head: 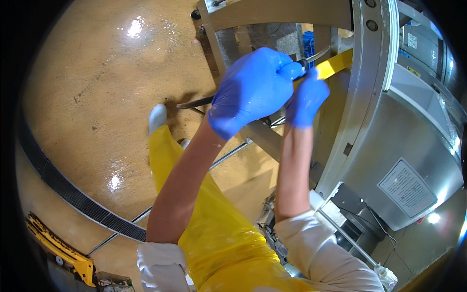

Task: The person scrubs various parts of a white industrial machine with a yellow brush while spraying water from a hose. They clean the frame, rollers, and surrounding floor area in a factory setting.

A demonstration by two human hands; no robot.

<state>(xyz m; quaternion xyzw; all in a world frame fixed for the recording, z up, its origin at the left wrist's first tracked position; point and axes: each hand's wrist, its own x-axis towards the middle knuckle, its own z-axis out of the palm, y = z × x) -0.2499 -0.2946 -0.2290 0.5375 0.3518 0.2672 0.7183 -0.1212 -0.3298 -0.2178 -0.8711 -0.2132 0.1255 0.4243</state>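
My left hand (pixel 255 84), in a blue glove, is curled into a fist beside a steel frame (pixel 281 11). A small dark object (pixel 300 76) shows between its fingertips and my right hand; its kind cannot be told. My right hand (pixel 308 95), also blue-gloved and somewhat blurred, is close beside it, its fingers near the end of a yellow strip (pixel 335 65). Whether that hand grips the strip or the dark object is hidden. Behind my left fist a dark bar or hose (pixel 197 102) sticks out to the left. A black-ended curved piece (pixel 316 56) shows just above both hands.
A stainless steel machine (pixel 394 146) with a printed notice (pixel 407 188) stands at the right. A blue crate (pixel 309 45) shows through the frame. Wet tan floor, a drain grate (pixel 76 189) and yellow equipment (pixel 60 248) are at the left. A metal rail (pixel 348 237) runs at lower right.
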